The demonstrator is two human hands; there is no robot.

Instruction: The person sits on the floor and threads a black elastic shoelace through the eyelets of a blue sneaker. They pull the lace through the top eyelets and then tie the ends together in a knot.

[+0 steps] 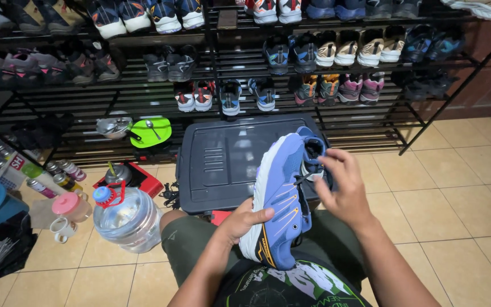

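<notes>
— While the shoe (pixel 282 199) rests toe-down on the lap, which hand carries it?

— The left hand (pixel 245 223). It is closed around the white sole near the toe, thumb across the edge, so the blue shoe stands tilted with its opening turned up and away from the person. That leaves the laces facing the right hand (pixel 343 190).

— And the right?

— Its fingers are pinched shut on the dark lace (pixel 308 175) near the collar. The grip looks fine rather than firm, I judge, since only the fingertips meet there.

— What lies just beyond the shoe?

— A dark plastic bin (pixel 223 162) with its lid on, right in front of the knees on the tiled floor (pixel 456 187). The shoe's heel end overlaps it in view, though I cannot tell if they touch.

— Farther out?

— A black rack (pixel 365 122) along the wall, its shelves filled with paired shoes. Left of the bin stand a clear water jug (pixel 127 219) with a blue cap, a pink-lidded jar (pixel 70 206), a white mug (pixel 62 229), some spray cans (pixel 63 173) and a green plate (pixel 150 132) with a spoon.

— Anything crowding the hands?

— Only the bin close ahead; the jug sits near the left knee but apart from the arm.
</notes>
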